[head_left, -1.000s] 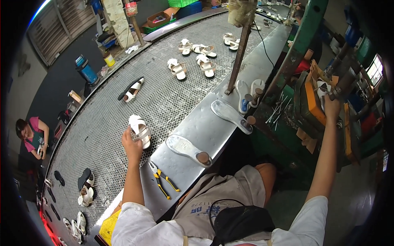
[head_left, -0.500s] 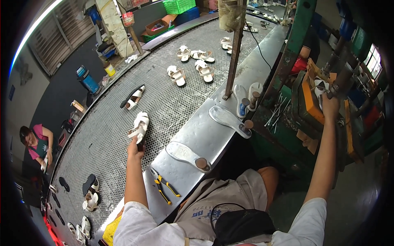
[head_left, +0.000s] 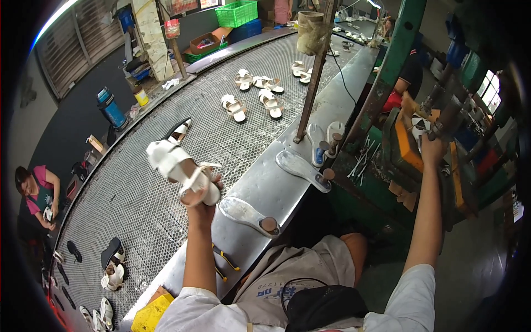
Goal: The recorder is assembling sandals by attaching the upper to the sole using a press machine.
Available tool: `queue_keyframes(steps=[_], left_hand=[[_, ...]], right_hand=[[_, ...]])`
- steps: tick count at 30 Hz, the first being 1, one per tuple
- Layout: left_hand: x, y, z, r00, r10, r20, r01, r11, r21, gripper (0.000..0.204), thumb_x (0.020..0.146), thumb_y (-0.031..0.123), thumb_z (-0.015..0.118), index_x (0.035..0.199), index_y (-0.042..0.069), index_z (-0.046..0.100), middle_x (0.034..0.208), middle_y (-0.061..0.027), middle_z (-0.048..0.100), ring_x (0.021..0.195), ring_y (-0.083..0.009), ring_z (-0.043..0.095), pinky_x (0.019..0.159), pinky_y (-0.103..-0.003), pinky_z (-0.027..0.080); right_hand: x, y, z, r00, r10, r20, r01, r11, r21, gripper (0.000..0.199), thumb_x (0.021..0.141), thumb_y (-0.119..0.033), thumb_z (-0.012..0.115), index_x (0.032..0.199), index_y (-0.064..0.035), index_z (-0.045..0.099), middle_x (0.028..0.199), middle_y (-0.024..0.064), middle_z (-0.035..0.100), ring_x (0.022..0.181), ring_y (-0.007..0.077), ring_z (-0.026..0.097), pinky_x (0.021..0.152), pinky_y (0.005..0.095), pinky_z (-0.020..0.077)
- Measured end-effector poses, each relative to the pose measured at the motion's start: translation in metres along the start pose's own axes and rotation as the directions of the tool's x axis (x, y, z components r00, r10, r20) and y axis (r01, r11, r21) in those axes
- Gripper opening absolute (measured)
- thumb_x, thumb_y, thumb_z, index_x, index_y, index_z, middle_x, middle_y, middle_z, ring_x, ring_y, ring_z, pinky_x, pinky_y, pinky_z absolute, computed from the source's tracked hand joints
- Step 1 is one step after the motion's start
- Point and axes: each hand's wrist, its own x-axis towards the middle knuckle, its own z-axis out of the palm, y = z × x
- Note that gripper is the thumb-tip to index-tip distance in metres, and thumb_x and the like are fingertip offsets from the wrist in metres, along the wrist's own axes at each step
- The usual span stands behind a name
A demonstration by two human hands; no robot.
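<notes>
A white strappy sandal (head_left: 178, 169) is raised over the mesh conveyor (head_left: 232, 149), its heel end gripped in my left hand (head_left: 203, 202). Out to the right, my right hand (head_left: 434, 148) reaches into a green machine with orange-edged blocks (head_left: 406, 138). Its fingers close at the end of another white sandal (head_left: 420, 126) lying between the blocks, partly hidden by a dark metal part. Beside my left forearm, black-and-yellow pliers (head_left: 225, 259) rest on the metal ledge, partly covered by the arm.
Metal shoe lasts (head_left: 240, 213) with round knobs lie along the ledge (head_left: 301, 193). More white sandals (head_left: 235, 108) are spread over the conveyor. A rusty upright post (head_left: 315, 77) stands by the ledge. A co-worker (head_left: 41, 193) handles a shoe at the far left.
My left hand has lifted the sandal off the conveyor and brought it nearer, with its strap side turned up. My right hand stays at the sandal in the machine. The view has shifted slightly.
</notes>
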Motion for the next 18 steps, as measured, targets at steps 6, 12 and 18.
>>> queue_keyframes(steps=[6, 12, 18], left_hand=[[-0.058, -0.054, 0.061, 0.863, -0.458, 0.213, 0.460, 0.887, 0.042, 0.069, 0.098, 0.042, 0.078, 0.149, 0.004, 0.051, 0.118, -0.0178, 0.074, 0.092, -0.0237, 0.074, 0.077, -0.039, 0.062], [-0.111, -0.085, 0.137, 0.575, -0.776, 0.258, 0.812, 0.579, -0.070, 0.046, 0.108, 0.024, 0.064, 0.149, 0.005, 0.054, 0.144, -0.0208, 0.065, 0.120, -0.0408, 0.073, 0.098, -0.058, 0.064], [-0.016, -0.087, 0.041, 0.873, -0.418, -0.253, 0.336, 0.889, -0.312, 0.038, 0.113, 0.025, 0.052, 0.145, 0.004, 0.053, 0.126, -0.0204, 0.071, 0.101, -0.0345, 0.075, 0.087, -0.054, 0.066]], right_hand=[[-0.039, 0.038, 0.033, 0.971, 0.235, -0.049, -0.115, 0.636, 0.763, 0.046, 0.095, -0.029, 0.077, 0.124, 0.0063, 0.071, 0.119, 0.0196, 0.072, 0.109, 0.0346, 0.070, 0.100, 0.0454, 0.0535], [-0.343, -0.122, -0.040, 0.980, -0.161, 0.120, -0.013, 0.546, 0.838, 0.013, 0.086, -0.005, 0.077, 0.097, -0.0072, 0.070, 0.105, 0.0091, 0.069, 0.101, 0.0202, 0.064, 0.095, 0.0367, 0.0497], [-0.383, -0.125, 0.015, 0.681, -0.461, 0.569, -0.523, 0.237, 0.819, 0.012, 0.084, -0.004, 0.077, 0.095, -0.0038, 0.074, 0.103, 0.0105, 0.073, 0.106, 0.0216, 0.070, 0.095, 0.0367, 0.0522]])
